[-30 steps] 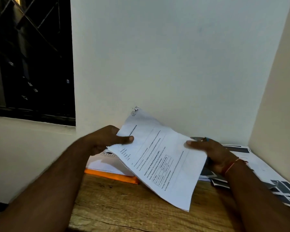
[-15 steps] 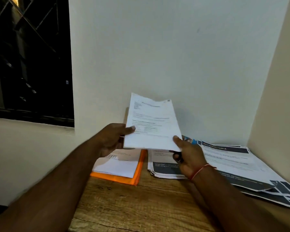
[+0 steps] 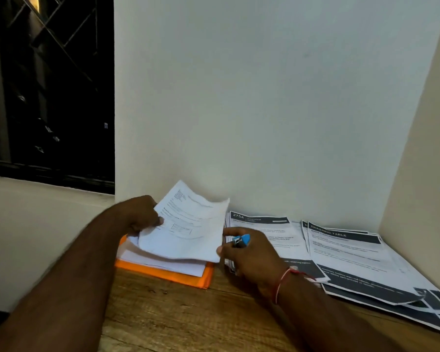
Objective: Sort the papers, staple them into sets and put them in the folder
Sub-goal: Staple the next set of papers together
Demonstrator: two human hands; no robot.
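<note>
While both hands hold the white sheets [image 3: 188,232] low over the orange folder [image 3: 163,275], I read the coming move as a short drop onto it. The sheets hang directly above the folder, close over the loose pages [image 3: 178,269] already lying on it, so the way is straight down. Their long axis runs away from me toward the wall [image 3: 264,110], with the far corner tipped up. The left hand [image 3: 140,215] pinches the sheets' left edge, thumb on top. It sits over the folder's far left part and is the nearer hand to it. The right hand [image 3: 254,257] is curled round a blue stapler [image 3: 241,240], and 1 fingertip touches the sheets' near right corner.

The folder lies flat on the wooden table [image 3: 188,316]. I cannot tell whether the loose pages sit inside an open flap or on a closed cover, nor whether the held sheets are stapled. Right of the folder lie 2 spreads of dark-headed papers: the 2754 stack [image 3: 264,226], just beside it and partly under the right hand, and the DRESSING TABLE stack [image 3: 346,252] beyond that.
</note>
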